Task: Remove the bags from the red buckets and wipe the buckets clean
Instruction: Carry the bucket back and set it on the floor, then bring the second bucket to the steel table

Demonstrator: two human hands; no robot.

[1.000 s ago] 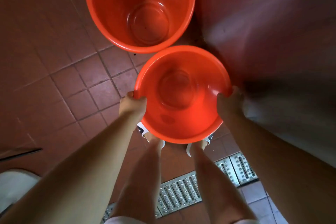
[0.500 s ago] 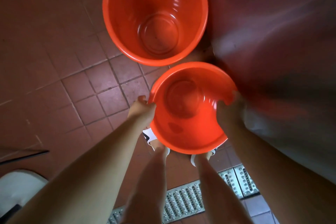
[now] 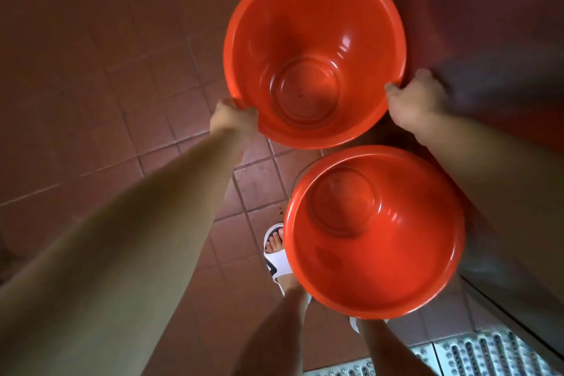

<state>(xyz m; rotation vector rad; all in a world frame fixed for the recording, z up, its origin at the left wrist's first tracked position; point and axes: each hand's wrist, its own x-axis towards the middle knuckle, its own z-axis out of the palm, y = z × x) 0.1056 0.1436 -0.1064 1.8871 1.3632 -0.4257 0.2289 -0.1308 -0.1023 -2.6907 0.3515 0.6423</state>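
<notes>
Two red buckets stand on the brown tiled floor, both empty with no bag inside. The far red bucket (image 3: 314, 51) is the one I hold: my left hand (image 3: 233, 117) grips its rim at the near left, and my right hand (image 3: 415, 99) grips the rim at the near right. A few dark specks lie on its bottom. The near red bucket (image 3: 374, 232) stands free by my feet, under my right forearm, touched by neither hand.
A shiny metal cabinet front (image 3: 500, 39) runs along the right, close to both buckets. My foot in a white sandal (image 3: 276, 253) is left of the near bucket. A metal drain grate (image 3: 476, 354) lies at the bottom right. Tiled floor (image 3: 91, 70) spreads to the left.
Both hands have let go of the near bucket's rim and moved forward onto the far bucket's rim. The view has shifted, so the near bucket now lies lower right.
</notes>
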